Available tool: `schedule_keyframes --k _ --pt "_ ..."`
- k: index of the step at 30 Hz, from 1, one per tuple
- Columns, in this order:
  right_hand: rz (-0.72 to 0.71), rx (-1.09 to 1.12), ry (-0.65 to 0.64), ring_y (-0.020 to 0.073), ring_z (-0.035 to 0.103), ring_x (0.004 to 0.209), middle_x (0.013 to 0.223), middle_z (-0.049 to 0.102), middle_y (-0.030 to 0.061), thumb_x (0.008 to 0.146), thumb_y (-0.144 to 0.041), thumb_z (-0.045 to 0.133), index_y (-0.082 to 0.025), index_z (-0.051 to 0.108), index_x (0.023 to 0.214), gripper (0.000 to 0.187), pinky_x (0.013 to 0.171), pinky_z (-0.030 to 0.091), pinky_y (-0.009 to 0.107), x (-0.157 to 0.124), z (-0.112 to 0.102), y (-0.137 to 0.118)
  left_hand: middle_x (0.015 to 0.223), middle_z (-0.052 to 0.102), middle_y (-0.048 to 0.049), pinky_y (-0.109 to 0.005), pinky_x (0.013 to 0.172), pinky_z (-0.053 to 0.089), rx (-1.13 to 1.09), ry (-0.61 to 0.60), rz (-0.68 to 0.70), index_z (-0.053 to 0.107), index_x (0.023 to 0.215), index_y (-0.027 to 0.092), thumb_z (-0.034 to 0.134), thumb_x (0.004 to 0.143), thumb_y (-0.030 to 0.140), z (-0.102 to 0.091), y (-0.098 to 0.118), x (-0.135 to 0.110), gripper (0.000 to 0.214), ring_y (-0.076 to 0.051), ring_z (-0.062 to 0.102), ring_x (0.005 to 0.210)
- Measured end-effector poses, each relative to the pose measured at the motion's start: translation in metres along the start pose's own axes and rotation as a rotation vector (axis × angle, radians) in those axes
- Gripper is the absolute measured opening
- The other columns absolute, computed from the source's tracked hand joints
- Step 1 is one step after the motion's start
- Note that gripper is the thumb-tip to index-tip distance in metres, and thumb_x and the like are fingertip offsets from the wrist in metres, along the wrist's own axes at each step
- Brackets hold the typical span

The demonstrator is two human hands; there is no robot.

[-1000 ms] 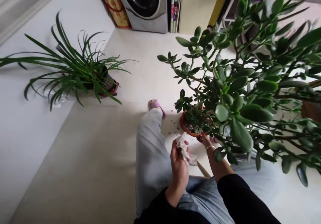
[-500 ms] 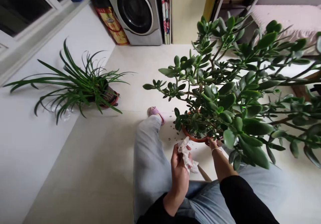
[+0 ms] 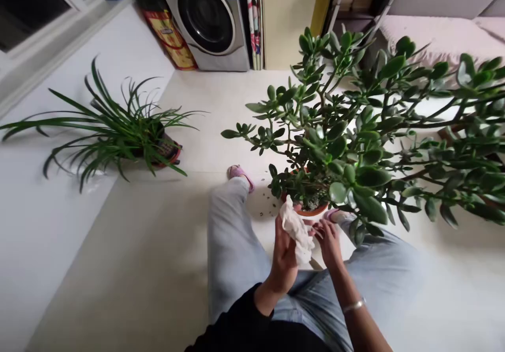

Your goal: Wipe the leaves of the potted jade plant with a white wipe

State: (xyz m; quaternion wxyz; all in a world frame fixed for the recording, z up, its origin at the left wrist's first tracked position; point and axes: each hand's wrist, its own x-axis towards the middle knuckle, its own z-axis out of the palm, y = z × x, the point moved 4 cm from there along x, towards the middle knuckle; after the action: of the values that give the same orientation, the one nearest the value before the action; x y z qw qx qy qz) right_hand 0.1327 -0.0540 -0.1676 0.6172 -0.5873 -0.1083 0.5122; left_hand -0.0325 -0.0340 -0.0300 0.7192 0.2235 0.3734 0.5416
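My left hand [image 3: 284, 260] is closed around a crumpled white tissue [image 3: 296, 232], held just in front of the pot. My right hand [image 3: 328, 240], with a silver bracelet on its wrist, is close to the tissue's right edge. Its fingers are bent and pressed together; what lies between them is too small to make out. Right beyond both hands stands a reddish-brown pot [image 3: 315, 211] with soil in it. A large jade plant [image 3: 355, 152] grows from it, with thick green leaves spreading far to the right and hiding much of the rim.
Small dark bits [image 3: 268, 198] lie on the pale floor left of the pot. A long-leaved potted plant [image 3: 130, 136] stands by the left wall. At the back are a washing machine [image 3: 207, 20] and a sofa with a pink cover [image 3: 430, 33]. My legs [image 3: 232, 236] flank the pot.
My right hand has left the pot's rim and come left to the tissue. My left hand has raised the tissue slightly towards the pot. The view has shifted a little.
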Motion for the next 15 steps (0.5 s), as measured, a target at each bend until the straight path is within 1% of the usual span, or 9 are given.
schedule_keyframes --k 1,3,4,5,7,10,11,13,15 --pt "-0.001 0.006 0.004 0.0161 0.072 0.084 0.088 0.073 0.0001 0.083 -0.058 0.08 -0.022 0.07 0.098 0.04 0.079 0.059 0.03 -0.017 0.002 -0.003 0.142 0.066 -0.0143 -0.041 0.104 0.058 0.016 0.001 -0.007 0.059 0.145 0.031 0.08 0.086 0.057 -0.003 -0.002 -0.004 0.068 -0.028 0.069 0.122" --pt "-0.056 0.025 -0.108 0.023 0.071 0.113 0.116 0.075 0.0065 0.091 -0.066 0.066 -0.026 0.071 0.119 0.049 0.099 0.058 0.04 -0.05 0.014 -0.016 0.157 0.057 -0.0126 -0.042 0.122 0.045 0.069 0.022 -0.023 0.056 0.148 0.033 0.079 0.088 0.052 -0.009 -0.009 -0.011 0.067 -0.028 0.057 0.143" --pt "-0.085 0.023 -0.173 0.0259 0.068 0.124 0.127 0.073 0.0091 0.092 -0.071 0.061 -0.027 0.069 0.126 0.057 0.104 0.055 0.043 -0.066 0.02 -0.023 0.161 0.053 -0.0118 -0.041 0.128 0.037 0.109 0.032 -0.03 0.056 0.149 0.032 0.08 0.088 0.048 -0.012 -0.013 -0.014 0.067 -0.027 0.049 0.152" --pt "-0.103 -0.016 -0.223 0.027 0.065 0.128 0.133 0.071 0.01 0.091 -0.072 0.062 -0.028 0.068 0.131 0.06 0.105 0.055 0.042 -0.079 0.025 -0.03 0.163 0.051 -0.0116 -0.039 0.132 0.029 0.153 0.04 -0.035 0.057 0.149 0.03 0.081 0.087 0.044 -0.015 -0.016 -0.017 0.067 -0.027 0.041 0.158" --pt "-0.104 -0.154 -0.311 0.025 0.066 0.124 0.133 0.071 0.0079 0.085 -0.061 0.077 -0.03 0.069 0.13 0.055 0.102 0.056 0.036 -0.097 0.034 -0.038 0.166 0.048 -0.0117 -0.038 0.135 0.021 0.223 0.052 -0.042 0.057 0.148 0.027 0.081 0.087 0.037 -0.021 -0.023 -0.021 0.067 -0.026 0.03 0.163" --pt "-0.073 -0.214 -0.436 0.0205 0.069 0.098 0.109 0.075 0.0045 0.082 -0.049 0.085 -0.029 0.072 0.116 0.041 0.084 0.058 0.029 -0.108 0.042 -0.041 0.168 0.045 -0.0125 -0.04 0.136 0.02 0.255 0.075 -0.059 0.058 0.148 0.024 0.079 0.088 0.038 -0.032 -0.029 -0.023 0.065 -0.027 0.029 0.164" --pt "-0.059 -0.202 -0.48 0.0195 0.068 0.093 0.103 0.074 0.0036 0.081 -0.048 0.086 -0.028 0.072 0.115 0.041 0.08 0.057 0.028 -0.109 0.043 -0.041 0.169 0.044 -0.0125 -0.04 0.136 0.02 0.255 0.089 -0.064 0.058 0.147 0.023 0.078 0.089 0.04 -0.036 -0.03 -0.022 0.064 -0.027 0.029 0.164" --pt "-0.032 -0.189 -0.55 0.0192 0.067 0.094 0.103 0.073 0.0028 0.075 -0.044 0.091 -0.028 0.07 0.118 0.051 0.081 0.057 0.027 -0.111 0.044 -0.041 0.169 0.044 -0.012 -0.039 0.135 0.02 0.246 0.124 -0.071 0.059 0.146 0.023 0.077 0.09 0.044 -0.044 -0.032 -0.02 0.063 -0.026 0.031 0.163" --pt "-0.006 -0.216 -0.553 0.0191 0.066 0.097 0.106 0.072 0.0021 0.067 -0.039 0.097 -0.027 0.068 0.115 0.058 0.084 0.056 0.026 -0.111 0.042 -0.04 0.167 0.047 -0.0109 -0.037 0.134 0.022 0.213 0.15 -0.065 0.061 0.144 0.025 0.076 0.09 0.045 -0.052 -0.033 -0.017 0.06 -0.025 0.035 0.161"
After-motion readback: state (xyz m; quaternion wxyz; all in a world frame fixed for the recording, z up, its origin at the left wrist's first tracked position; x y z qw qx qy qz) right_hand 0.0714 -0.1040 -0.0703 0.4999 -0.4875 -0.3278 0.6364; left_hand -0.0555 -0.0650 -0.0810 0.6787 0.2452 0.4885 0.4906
